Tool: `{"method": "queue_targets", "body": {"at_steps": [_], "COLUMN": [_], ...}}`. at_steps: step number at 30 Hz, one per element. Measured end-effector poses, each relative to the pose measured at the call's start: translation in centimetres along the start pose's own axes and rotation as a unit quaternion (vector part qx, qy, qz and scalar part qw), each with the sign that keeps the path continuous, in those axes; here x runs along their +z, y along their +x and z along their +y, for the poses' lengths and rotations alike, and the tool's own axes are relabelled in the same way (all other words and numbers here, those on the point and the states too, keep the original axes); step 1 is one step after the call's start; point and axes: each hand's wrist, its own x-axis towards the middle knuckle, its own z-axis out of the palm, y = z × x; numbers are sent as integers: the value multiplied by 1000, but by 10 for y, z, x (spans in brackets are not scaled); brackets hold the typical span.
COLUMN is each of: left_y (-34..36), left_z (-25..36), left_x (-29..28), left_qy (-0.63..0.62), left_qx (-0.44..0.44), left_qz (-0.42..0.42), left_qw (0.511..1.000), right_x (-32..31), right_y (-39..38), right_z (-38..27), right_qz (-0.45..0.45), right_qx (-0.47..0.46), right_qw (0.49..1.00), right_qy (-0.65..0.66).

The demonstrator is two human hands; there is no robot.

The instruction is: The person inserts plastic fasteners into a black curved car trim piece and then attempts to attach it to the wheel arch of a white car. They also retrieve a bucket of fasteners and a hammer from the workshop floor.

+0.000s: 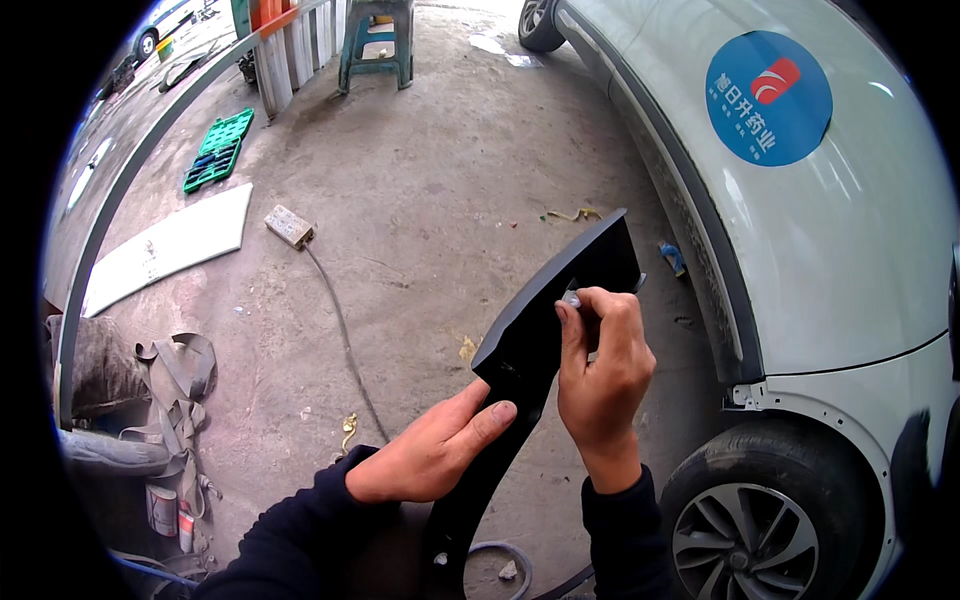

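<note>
A long, curved black plastic trim piece [585,257], which looks like a wheel-arch trim, is tilted up in front of me. My left hand [432,452] grips it partway along, the thumb lying over its edge. Near the wider upper end, my right hand [607,375] pinches a small whitish clip [571,298] between thumb and forefinger, against the inner face of the trim. Whether the clip is seated there I cannot tell. Lower on the trim shows another small pale fastener [441,558].
A white car [860,240] stands along the right, its wheel [745,540] near me. On the concrete lie a power strip [289,227] with a cord, a white panel [175,245] and a green tool case [219,150]. A plastic stool [377,68] stands farther off; straps [185,420] lie left.
</note>
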Motion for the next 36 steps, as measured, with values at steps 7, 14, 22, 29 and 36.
{"method": "queue_targets", "body": {"at_steps": [7, 14, 22, 29, 36], "left_y": [-2, -1, 1, -1, -2], "left_z": [7, 4, 2, -1, 0], "left_x": [1, 1, 2, 1, 1], "left_qy": [5, 19, 35, 18, 32], "left_qx": [9, 0, 5, 6, -9], "left_qz": [13, 18, 3, 25, 15], "left_qw": [1000, 1000, 999, 1000, 999], "right_x": [0, 0, -8, -2, -4], "right_y": [-4, -4, 2, -2, -2], "right_z": [1, 0, -2, -2, -5], "right_qz": [-10, -4, -5, -8, -9], "right_qx": [-15, -3, -16, 3, 8], "right_qw": [1000, 1000, 999, 1000, 1000], "right_qy": [17, 7, -41, 1, 15]}}
